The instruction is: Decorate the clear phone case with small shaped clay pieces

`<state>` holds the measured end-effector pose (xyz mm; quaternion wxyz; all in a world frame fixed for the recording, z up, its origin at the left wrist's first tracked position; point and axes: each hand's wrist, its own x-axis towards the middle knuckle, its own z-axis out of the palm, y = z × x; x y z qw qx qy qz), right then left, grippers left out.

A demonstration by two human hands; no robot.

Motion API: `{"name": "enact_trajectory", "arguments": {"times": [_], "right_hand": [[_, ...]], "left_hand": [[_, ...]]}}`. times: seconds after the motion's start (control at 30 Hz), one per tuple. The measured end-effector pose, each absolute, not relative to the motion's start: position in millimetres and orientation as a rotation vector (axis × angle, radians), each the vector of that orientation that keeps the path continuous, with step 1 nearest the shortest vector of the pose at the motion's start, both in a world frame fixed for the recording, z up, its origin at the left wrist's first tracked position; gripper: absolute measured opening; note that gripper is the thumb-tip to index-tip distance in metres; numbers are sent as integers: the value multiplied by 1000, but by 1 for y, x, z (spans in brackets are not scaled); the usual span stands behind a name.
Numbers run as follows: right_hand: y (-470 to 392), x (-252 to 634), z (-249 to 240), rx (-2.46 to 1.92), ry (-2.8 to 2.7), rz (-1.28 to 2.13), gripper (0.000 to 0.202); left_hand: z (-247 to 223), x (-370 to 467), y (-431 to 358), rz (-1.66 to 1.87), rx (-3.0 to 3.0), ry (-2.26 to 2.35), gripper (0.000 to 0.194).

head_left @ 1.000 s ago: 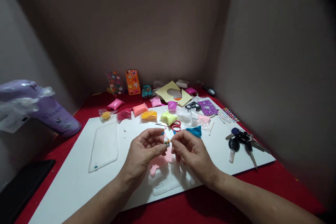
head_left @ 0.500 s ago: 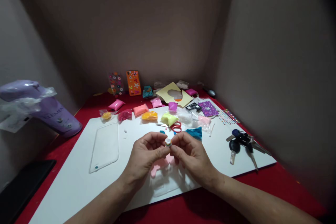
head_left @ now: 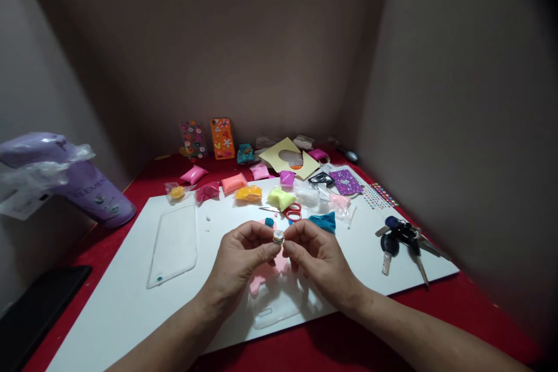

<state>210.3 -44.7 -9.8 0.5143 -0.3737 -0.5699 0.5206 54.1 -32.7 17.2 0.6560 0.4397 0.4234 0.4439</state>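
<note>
Between the fingertips of both hands is a small round piece (head_left: 278, 236), white on top with coloured layers at its side. My left hand (head_left: 239, 256) pinches it from the left, and my right hand (head_left: 320, 258) closes on it from the right. Under the hands lies a clear phone case (head_left: 272, 311) with a pink shape (head_left: 261, 278) on it, partly hidden by the hands. Just beyond the fingers are a small teal lump (head_left: 269, 222) and red-handled scissors (head_left: 293, 212).
Another clear case (head_left: 174, 247) lies left on the white board (head_left: 117, 279). Packets such as the yellow one (head_left: 281, 198) line the back. Keys (head_left: 403, 235) lie right, and a purple bottle (head_left: 93, 189) leans at left.
The small piece has tilted slightly between the fingers, showing more of its layered side. Both hands have barely moved.
</note>
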Motion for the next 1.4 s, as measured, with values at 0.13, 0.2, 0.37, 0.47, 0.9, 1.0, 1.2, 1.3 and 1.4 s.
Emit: {"name": "enact_trajectory", "arguments": {"times": [0.13, 0.2, 0.37, 0.47, 0.9, 1.0, 1.2, 1.3, 1.4], "right_hand": [[-44, 210, -11, -886, -1383, 1247, 12], [-44, 210, -12, -899, -1384, 1231, 12], [-42, 211, -12, -948, -1409, 1201, 11], [-41, 211, -13, -980, -1448, 1166, 10], [-39, 211, -20, -1076, -1541, 1069, 13], [-40, 212, -22, -1118, -1625, 1011, 12], [-42, 210, -18, -1170, -1784, 910, 11], [-43, 209, -16, -1166, -1802, 880, 11], [-42, 209, -16, -1162, -1807, 878, 12]], "left_hand": [[15, 54, -32, 1002, 1005, 941, 19], [15, 54, -32, 989, 1009, 937, 19], [14, 53, -30, 970, 1004, 955, 16], [13, 51, -28, 971, 1014, 985, 17], [25, 41, -20, 1106, 1139, 1138, 17], [31, 30, -9, 1070, 1340, 1300, 13], [27, 21, 1, 874, 1591, 1567, 7], [22, 22, 1, 794, 1636, 1611, 8], [17, 23, 2, 747, 1680, 1645, 9]]}}
